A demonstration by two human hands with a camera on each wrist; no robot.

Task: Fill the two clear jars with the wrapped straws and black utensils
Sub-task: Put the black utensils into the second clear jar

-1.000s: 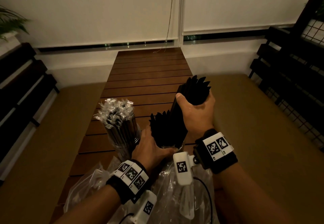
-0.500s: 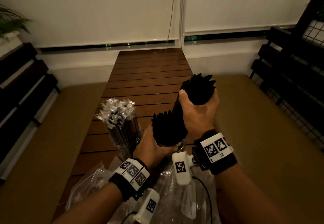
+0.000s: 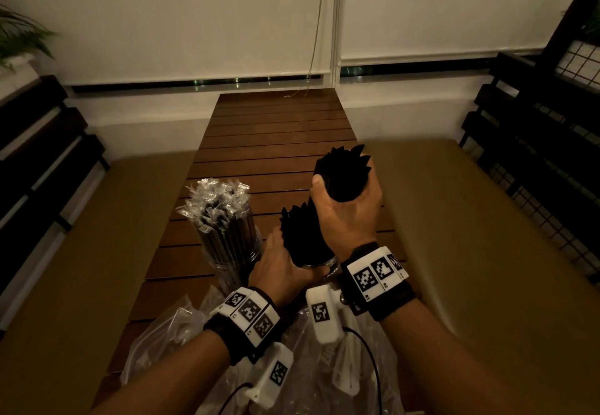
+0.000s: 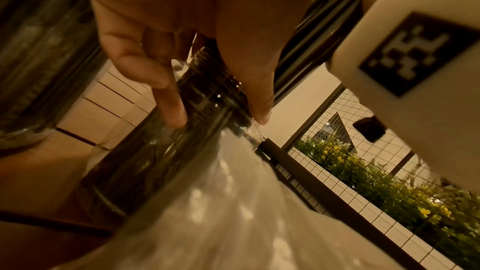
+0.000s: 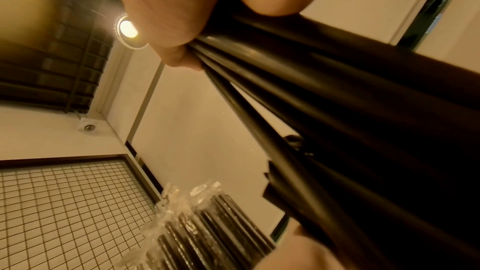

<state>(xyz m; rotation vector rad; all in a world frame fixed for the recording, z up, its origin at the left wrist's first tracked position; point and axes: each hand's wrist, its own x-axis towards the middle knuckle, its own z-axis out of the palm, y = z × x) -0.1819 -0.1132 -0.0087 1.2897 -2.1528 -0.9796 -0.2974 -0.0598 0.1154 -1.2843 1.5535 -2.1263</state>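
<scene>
Two clear jars stand on the slatted wooden table (image 3: 276, 142). The left jar (image 3: 233, 260) is packed with wrapped straws (image 3: 220, 206) standing upright; these straws (image 5: 207, 223) also show in the right wrist view. The right jar (image 3: 319, 262) holds black utensils (image 3: 300, 232). My left hand (image 3: 282, 268) grips this jar (image 4: 197, 110) near its rim, fingers (image 4: 168, 98) curled round the glass. My right hand (image 3: 344, 206) grips a bundle of black utensils (image 3: 344, 171) whose lower ends reach down into the right jar. The same bundle (image 5: 337, 89) fills the right wrist view.
Crumpled clear plastic bags (image 3: 172, 333) lie on the near end of the table under my wrists. Tan cushioned benches (image 3: 470, 236) flank the table on both sides. Dark slatted rails (image 3: 535, 142) and a wire grid stand at the right, a white wall beyond.
My right hand has moved up and to the right, lifting the utensil bundle a little higher over the jar. The left hand stays on the jar.
</scene>
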